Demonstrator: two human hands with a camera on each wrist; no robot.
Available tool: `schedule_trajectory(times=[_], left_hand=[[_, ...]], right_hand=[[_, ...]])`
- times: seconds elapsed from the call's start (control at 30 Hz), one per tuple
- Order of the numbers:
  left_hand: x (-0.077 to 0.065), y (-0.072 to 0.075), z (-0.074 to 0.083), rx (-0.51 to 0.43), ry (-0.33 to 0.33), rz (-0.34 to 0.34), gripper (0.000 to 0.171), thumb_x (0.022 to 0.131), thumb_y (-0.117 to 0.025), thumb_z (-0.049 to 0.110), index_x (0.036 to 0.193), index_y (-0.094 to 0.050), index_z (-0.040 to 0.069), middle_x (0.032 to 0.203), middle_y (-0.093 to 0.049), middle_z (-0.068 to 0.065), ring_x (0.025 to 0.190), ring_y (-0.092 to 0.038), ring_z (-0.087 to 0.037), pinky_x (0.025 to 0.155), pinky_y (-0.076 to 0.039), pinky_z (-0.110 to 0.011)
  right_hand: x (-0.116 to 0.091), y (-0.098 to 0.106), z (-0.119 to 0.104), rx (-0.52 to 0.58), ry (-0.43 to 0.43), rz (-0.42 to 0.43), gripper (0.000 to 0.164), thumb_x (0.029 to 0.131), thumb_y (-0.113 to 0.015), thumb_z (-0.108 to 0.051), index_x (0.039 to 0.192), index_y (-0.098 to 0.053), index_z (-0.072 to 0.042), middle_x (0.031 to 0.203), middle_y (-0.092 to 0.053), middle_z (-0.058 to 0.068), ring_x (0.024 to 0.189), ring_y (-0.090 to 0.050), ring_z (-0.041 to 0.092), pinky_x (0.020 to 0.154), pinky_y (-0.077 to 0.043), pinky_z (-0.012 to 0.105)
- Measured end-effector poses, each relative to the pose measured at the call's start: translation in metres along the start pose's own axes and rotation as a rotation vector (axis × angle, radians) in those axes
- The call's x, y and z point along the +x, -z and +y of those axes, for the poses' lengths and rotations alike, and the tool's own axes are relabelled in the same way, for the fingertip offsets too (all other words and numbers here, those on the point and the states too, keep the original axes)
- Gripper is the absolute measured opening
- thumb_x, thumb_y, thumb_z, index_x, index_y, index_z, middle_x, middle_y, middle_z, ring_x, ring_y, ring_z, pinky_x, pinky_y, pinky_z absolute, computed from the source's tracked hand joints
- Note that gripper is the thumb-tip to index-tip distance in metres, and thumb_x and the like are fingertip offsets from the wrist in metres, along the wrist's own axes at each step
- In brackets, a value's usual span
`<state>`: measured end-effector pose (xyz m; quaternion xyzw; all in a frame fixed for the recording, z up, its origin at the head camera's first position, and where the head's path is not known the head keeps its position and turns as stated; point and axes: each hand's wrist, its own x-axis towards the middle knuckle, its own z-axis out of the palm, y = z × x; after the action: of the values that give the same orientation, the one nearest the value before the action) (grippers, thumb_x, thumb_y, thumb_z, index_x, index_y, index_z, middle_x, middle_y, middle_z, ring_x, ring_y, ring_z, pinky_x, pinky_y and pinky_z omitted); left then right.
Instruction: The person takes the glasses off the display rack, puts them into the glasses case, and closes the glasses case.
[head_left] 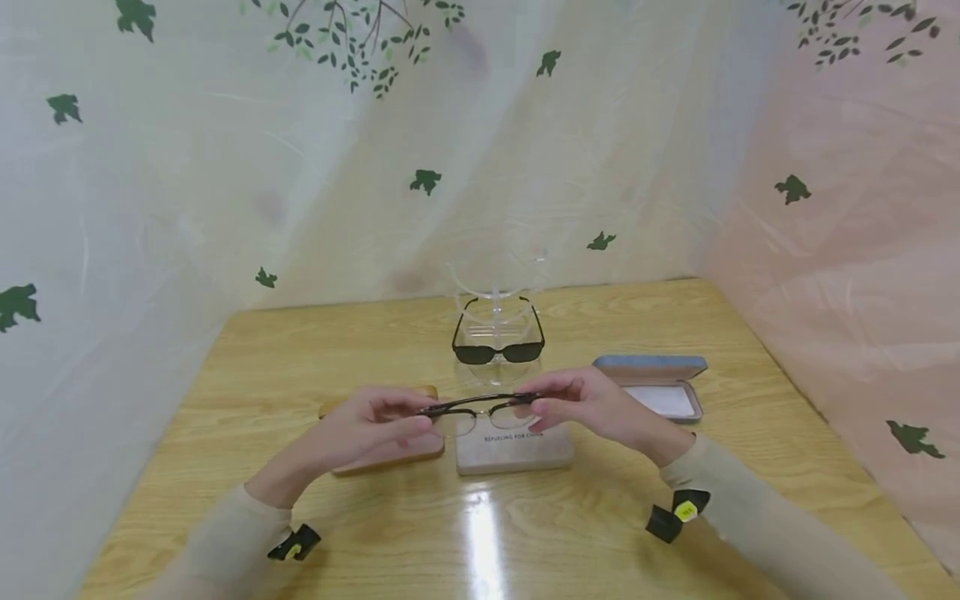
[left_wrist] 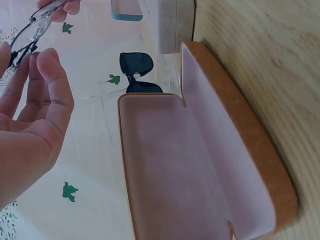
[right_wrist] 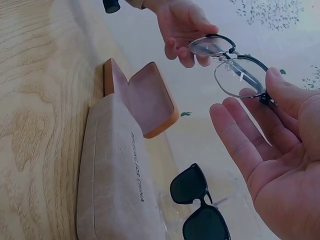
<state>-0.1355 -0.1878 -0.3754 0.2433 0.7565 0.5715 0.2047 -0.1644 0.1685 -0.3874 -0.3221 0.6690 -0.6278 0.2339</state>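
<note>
Both hands hold a pair of dark-rimmed eyeglasses [head_left: 459,422] above the table, one at each end of the frame. At the left end, the left hand [head_left: 363,429] pinches it between thumb and fingers. The right hand [head_left: 588,402] pinches the other end, and in the right wrist view its thumb presses by the hinge of the clear lens [right_wrist: 240,80]. Below the eyeglasses lies a closed pale glasses case [head_left: 513,456] with lettering on top. An open orange-brown case [left_wrist: 170,165] with pink lining sits under the left hand; nothing lies inside it.
Black sunglasses [head_left: 476,355] hang on a clear display stand [head_left: 496,312] behind the hands. To the right stands an open blue case [head_left: 651,364] with a white piece inside. The wooden table [head_left: 390,542] meets leaf-patterned curtains at its back and sides.
</note>
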Motion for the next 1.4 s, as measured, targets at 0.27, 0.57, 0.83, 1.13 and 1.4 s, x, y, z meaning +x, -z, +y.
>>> schedule_trajectory(times=[0.27, 0.57, 0.83, 1.13, 1.4], left_hand=[[-0.01, 0.013, -0.006, 0.034, -0.048, -0.005, 0.035, 0.102, -0.063, 0.013, 0.134, -0.063, -0.001, 0.127, -0.066, -0.021, 0.092, -0.069, -0.028, 0.077, -0.062, -0.045], [-0.03, 0.029, -0.026, 0.026, 0.154, 0.091, 0.036, 0.102, -0.065, 0.025, 0.129, -0.067, 0.001, 0.111, -0.072, -0.013, 0.098, -0.069, -0.022, 0.083, -0.061, -0.036], [-0.05, 0.041, -0.046, -0.077, 0.29, 0.146, 0.049, 0.101, -0.067, 0.026, 0.132, -0.059, -0.012, 0.11, -0.073, -0.017, 0.098, -0.072, -0.025, 0.084, -0.061, -0.033], [-0.069, 0.055, -0.068, -0.256, 0.323, 0.119, 0.049, 0.104, -0.062, 0.019, 0.134, -0.051, -0.018, 0.116, -0.069, -0.022, 0.107, -0.07, -0.031, 0.09, -0.059, -0.043], [-0.074, 0.064, -0.077, -0.285, 0.386, 0.189, 0.056, 0.103, -0.062, 0.019, 0.14, -0.043, -0.019, 0.114, -0.072, -0.014, 0.1, -0.073, -0.024, 0.086, -0.06, -0.042]], right_hand=[[0.017, -0.011, -0.003, 0.004, -0.082, 0.008, 0.039, 0.1, -0.067, -0.015, 0.133, -0.062, 0.005, 0.12, -0.067, 0.03, 0.103, -0.067, 0.048, 0.089, -0.056, 0.058], [0.046, -0.026, 0.006, -0.11, -0.218, -0.03, 0.039, 0.098, -0.071, -0.024, 0.132, -0.067, -0.005, 0.115, -0.07, 0.021, 0.093, -0.073, 0.031, 0.081, -0.062, 0.044], [0.073, -0.039, 0.023, -0.133, -0.307, -0.027, 0.035, 0.096, -0.073, -0.024, 0.129, -0.071, -0.011, 0.113, -0.073, 0.004, 0.093, -0.072, 0.021, 0.077, -0.063, 0.036], [0.104, -0.051, 0.034, -0.005, -0.372, 0.018, 0.026, 0.092, -0.077, -0.011, 0.116, -0.074, -0.003, 0.102, -0.076, 0.012, 0.092, -0.074, 0.026, 0.074, -0.064, 0.039], [0.115, -0.059, 0.041, 0.149, -0.466, 0.024, 0.026, 0.097, -0.069, -0.009, 0.121, -0.069, 0.002, 0.107, -0.074, 0.015, 0.098, -0.073, 0.028, 0.079, -0.063, 0.04]])
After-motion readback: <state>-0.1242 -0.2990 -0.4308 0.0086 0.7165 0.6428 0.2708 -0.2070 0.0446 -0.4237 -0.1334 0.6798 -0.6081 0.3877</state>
